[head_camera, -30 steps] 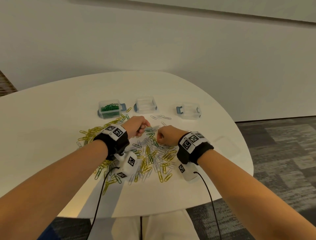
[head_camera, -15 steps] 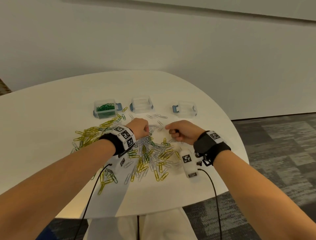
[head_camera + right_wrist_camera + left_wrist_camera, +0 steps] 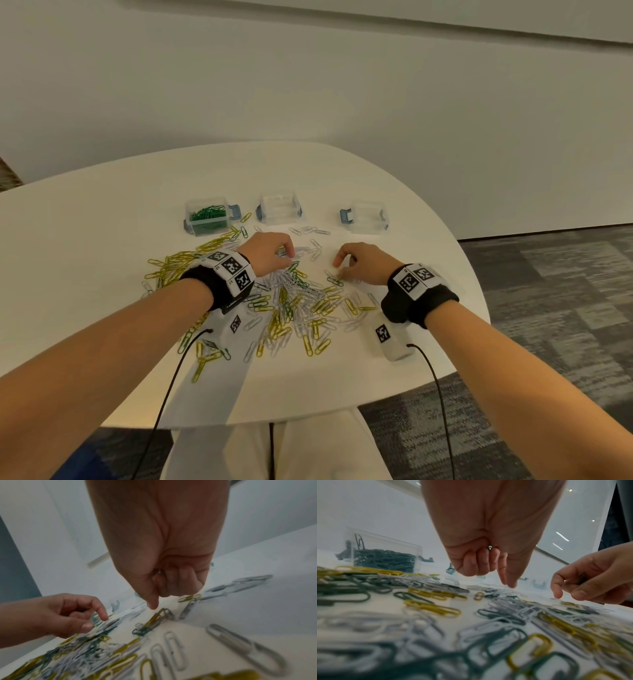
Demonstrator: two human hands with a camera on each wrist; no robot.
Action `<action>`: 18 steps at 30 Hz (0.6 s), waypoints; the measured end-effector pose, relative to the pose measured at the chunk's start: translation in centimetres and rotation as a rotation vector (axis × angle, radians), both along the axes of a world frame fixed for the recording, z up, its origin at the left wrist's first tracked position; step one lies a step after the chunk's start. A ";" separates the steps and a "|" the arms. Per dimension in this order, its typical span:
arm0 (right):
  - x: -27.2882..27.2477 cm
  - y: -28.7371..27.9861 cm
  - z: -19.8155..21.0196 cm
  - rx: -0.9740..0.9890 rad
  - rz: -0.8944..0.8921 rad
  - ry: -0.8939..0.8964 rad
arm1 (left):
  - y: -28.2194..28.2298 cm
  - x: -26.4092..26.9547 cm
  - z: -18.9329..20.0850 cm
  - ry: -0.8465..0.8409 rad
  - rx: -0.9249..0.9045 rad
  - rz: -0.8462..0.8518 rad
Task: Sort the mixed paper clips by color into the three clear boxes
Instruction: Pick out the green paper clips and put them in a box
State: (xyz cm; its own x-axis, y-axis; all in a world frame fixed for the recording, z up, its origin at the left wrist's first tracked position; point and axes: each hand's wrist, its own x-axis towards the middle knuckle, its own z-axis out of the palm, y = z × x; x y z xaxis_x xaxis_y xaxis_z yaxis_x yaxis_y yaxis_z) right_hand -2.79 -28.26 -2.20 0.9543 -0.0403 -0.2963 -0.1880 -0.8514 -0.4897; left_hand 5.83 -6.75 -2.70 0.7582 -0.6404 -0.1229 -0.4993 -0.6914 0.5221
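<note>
Left hand: your left hand [image 3: 270, 251] has fingers curled, forefinger reaching down over the paper clips [image 3: 294, 301]; whether it grips any, cannot tell.
Right hand: your right hand [image 3: 364, 262] likewise, with clips just beneath its fingertip.
Box: the green-filled box [image 3: 207, 219] sits beyond your left hand.

The paper clips [image 3: 294, 301] look like coated wire, matt green, yellow and white. Boxes [image 3: 279, 213] are clear glossy plastic with blue latches. Table [image 3: 102, 246] is smooth matt white; wristbands [image 3: 419, 301] black cloth.

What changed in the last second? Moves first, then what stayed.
The hands, nearly touching before, drew apart: the right hand swung right to the pile's right edge; the left hand stayed at its far side. Boxes stayed put, green clips in the left box.
</note>
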 end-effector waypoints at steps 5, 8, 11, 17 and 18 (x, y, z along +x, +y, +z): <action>0.1 1.0 -0.4 -0.139 0.096 0.036 | -1.4 -1.4 -0.4 0.004 0.154 -0.125; -0.1 0.9 -0.5 -0.133 0.113 0.037 | -1.1 -1.6 -0.9 -0.004 0.184 -0.129; -0.5 0.1 -0.1 -0.017 0.064 -0.015 | -0.6 -1.5 -0.5 0.025 0.120 -0.064; -0.6 -0.5 0.5 0.460 -0.218 0.077 | 1.0 -1.2 0.6 0.189 -0.117 0.087; -0.6 -0.2 0.3 0.645 -0.308 0.108 | 1.2 -1.2 0.6 0.231 -0.140 0.110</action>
State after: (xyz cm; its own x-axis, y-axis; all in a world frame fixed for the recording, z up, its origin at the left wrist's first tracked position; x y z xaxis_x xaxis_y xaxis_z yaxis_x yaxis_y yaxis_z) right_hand -3.42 -28.51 -1.87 0.8916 -0.0880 -0.4441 -0.4489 -0.2997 -0.8418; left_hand 4.62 -5.51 -2.07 0.7865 -0.5784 -0.2163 -0.2820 -0.6481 0.7074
